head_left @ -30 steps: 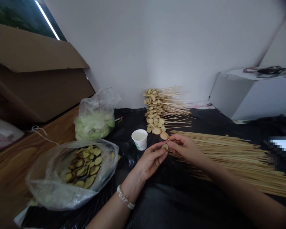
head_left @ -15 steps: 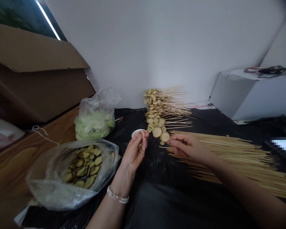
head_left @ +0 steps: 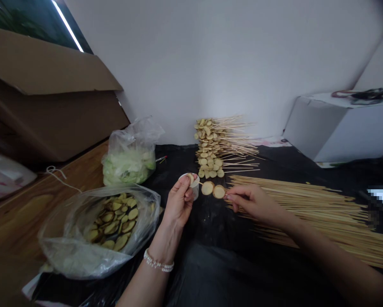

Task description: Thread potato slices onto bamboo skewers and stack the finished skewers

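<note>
My right hand (head_left: 247, 200) pinches a skewer near two round potato slices (head_left: 208, 188) threaded on it. The skewer's tip points left toward my left hand (head_left: 181, 198), whose fingers are closed on another potato slice (head_left: 190, 178). Just behind my left fingers stands a white cup (head_left: 195, 188), partly hidden by them. Beyond my hands lies a pile of skewered potato slices (head_left: 207, 145), sticks pointing right. Loose bamboo skewers (head_left: 306, 213) are spread under and beside my right forearm.
An open clear plastic bag (head_left: 66, 251) of potato slices is at the left. Behind it stands a tied-looking bag of pale green vegetable pieces (head_left: 127, 166). A cardboard box (head_left: 50, 115) is at the far left, a white box (head_left: 335, 128) at the right. Black plastic sheeting (head_left: 210, 273) covers the surface.
My right hand has brought the skewer slightly lower and its tip now reaches the slice in my left hand. The two threaded slices have shifted down away from the pile.
</note>
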Available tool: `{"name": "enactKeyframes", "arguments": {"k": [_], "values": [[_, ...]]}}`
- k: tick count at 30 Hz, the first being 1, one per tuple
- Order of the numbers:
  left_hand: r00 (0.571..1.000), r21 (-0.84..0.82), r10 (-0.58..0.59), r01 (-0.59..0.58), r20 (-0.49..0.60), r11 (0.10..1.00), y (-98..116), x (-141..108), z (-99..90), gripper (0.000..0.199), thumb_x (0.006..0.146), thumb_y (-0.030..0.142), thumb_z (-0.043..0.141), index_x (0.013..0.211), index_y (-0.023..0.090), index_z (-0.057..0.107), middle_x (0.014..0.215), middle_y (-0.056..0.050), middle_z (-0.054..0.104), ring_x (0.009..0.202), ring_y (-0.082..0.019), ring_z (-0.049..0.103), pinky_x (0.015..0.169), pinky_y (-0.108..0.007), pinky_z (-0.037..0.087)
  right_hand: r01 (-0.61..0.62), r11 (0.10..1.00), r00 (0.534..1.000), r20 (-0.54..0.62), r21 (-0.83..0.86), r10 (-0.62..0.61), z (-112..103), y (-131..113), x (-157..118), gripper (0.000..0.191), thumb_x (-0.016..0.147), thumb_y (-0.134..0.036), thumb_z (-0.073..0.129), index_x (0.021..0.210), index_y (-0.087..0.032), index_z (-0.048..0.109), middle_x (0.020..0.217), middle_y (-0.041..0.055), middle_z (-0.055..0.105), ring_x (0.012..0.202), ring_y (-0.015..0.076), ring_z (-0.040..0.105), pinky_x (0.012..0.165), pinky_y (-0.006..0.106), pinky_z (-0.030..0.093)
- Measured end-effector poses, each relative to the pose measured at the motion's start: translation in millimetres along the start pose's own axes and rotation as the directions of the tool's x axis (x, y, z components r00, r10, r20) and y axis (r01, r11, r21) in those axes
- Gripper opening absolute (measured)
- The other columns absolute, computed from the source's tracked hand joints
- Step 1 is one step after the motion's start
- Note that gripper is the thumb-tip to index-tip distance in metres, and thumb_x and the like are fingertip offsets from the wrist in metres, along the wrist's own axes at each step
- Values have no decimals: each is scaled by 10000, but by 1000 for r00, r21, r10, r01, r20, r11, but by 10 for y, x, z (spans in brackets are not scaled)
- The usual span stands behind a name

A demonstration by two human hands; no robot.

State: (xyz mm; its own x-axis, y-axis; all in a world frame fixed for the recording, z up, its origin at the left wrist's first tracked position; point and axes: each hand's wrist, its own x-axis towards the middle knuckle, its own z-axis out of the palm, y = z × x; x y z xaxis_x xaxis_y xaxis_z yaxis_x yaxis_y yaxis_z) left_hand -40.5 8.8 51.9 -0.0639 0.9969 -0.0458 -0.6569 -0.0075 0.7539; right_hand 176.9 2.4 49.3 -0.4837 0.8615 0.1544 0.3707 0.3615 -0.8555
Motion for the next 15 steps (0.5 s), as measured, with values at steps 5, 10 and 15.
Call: {"name": "enactKeyframes", "arguments": {"k": [5,10,15], "values": [[1000,10,-1,1,-6,1000,-4,-2,11,247,611,195,804,820,111,702,928,-58,678,426,58,343,353,-53,258,11,1000,1000,1,-11,-11,3,-6,1,261,890,-314,481,734,-194,653,606,-14,608,600,123,530,606,262,390],[1000,44,24,-24,-12,999,-10,-7,8,236,612,215,804,802,112,708,934,-72,684,428,57,343,362,-66,252,11,1000,1000,9,-15,-11,-3,-17,-2,287,888,-303,478,662,-189,613,602,-9,602,603,120,526,605,258,384],[997,132,75,-71,-26,989,-20,-15,12,232,633,250,791,802,113,710,911,-86,694,421,48,327,366,-91,233,20,999,1000,11,-28,-20,-3,-20,-9,292,889,-299,469,651,-188,596,588,-16,586,574,108,502,572,242,359]]}}
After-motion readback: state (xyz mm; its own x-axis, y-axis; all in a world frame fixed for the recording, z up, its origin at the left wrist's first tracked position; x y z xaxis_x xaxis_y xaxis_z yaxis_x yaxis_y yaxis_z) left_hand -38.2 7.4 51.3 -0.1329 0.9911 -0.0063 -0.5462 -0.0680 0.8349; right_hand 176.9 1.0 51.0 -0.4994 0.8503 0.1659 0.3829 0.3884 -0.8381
